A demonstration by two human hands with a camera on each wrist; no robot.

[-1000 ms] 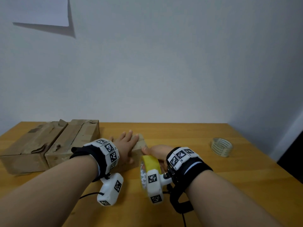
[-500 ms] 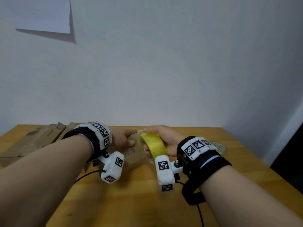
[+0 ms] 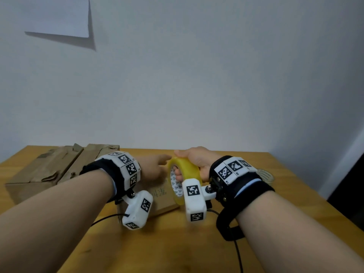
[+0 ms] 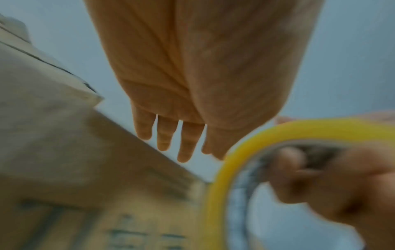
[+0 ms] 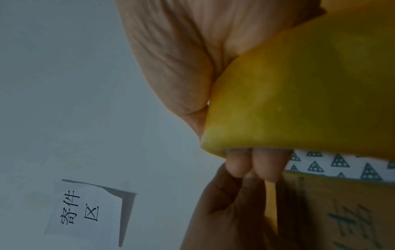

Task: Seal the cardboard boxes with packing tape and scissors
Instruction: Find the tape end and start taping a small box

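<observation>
right hand [image 3: 194,161] gripped the yellow tape roll [image 3: 185,170] above the small box [image 3: 161,201]; left hand [image 3: 155,168], fingers straight, reached its left edge.

Dim, flat indoor light; paper [image 3: 57,15] casts shadow down-right on wall. Head view sharp, edges bowed. Left wrist view motion-blurred; right wrist close-up soft, tape [image 5: 310,88] out of focus.

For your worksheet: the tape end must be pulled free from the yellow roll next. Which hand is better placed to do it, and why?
Probably the left hand: its fingers reach to the yellow roll's edge, while the right hand grips that roll through its core.
</observation>
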